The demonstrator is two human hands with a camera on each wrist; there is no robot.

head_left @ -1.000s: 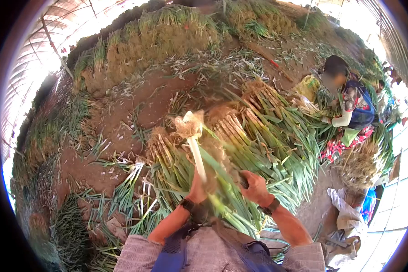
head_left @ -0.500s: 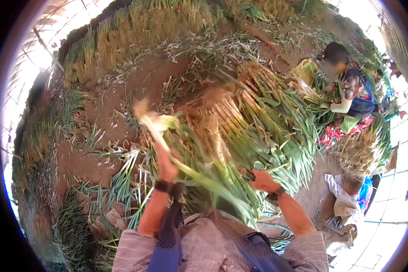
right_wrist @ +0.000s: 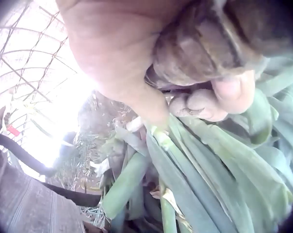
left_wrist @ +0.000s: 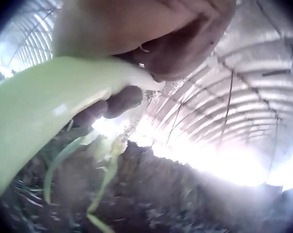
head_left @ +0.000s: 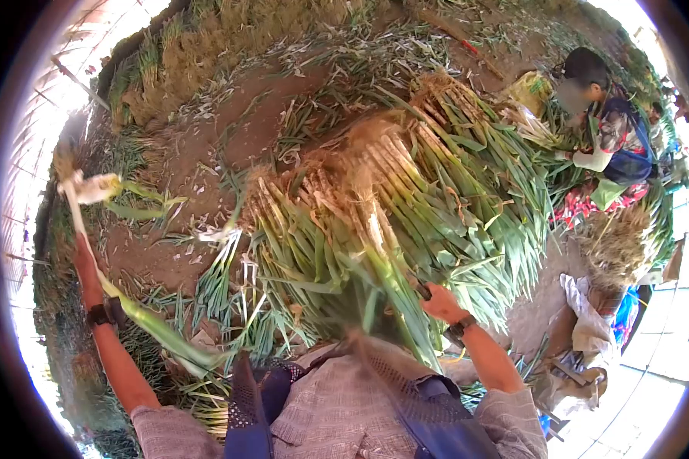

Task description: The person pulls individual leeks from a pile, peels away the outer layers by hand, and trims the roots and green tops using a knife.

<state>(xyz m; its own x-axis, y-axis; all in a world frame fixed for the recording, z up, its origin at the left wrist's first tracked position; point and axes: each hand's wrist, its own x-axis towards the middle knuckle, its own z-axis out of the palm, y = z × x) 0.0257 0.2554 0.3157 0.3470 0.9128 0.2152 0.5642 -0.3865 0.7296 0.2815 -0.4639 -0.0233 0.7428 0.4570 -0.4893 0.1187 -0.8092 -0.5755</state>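
Observation:
Out at the far left in the head view, my left hand (head_left: 89,275) grips a leek (head_left: 75,214) around its pale shank. Roots point up, and its green leaves trail down toward my lap. A peeled-back whitish layer with yellow-green strips (head_left: 142,206) hangs beside the root end. The left wrist view shows the stalk (left_wrist: 44,97) between thumb and fingers. My right hand (head_left: 442,304) curls round a brown, wrapped handle (right_wrist: 200,48); its other end is hidden. Leek leaves (right_wrist: 224,160) lie directly under that hand, at the front of a row of leeks (head_left: 375,229).
Bundled leeks (head_left: 467,168) spread ahead and to the right, roots away from me. Smaller trimmed plants (head_left: 218,268) lie left of them on brown soil (head_left: 191,168). Another person (head_left: 608,130) sits at the right. Pale sacking (head_left: 582,306) lies at the lower right.
My left hand has swung from the middle to the far left, carrying the leek along. The whitish layer now hangs away from the root end. My right hand has shifted only slightly.

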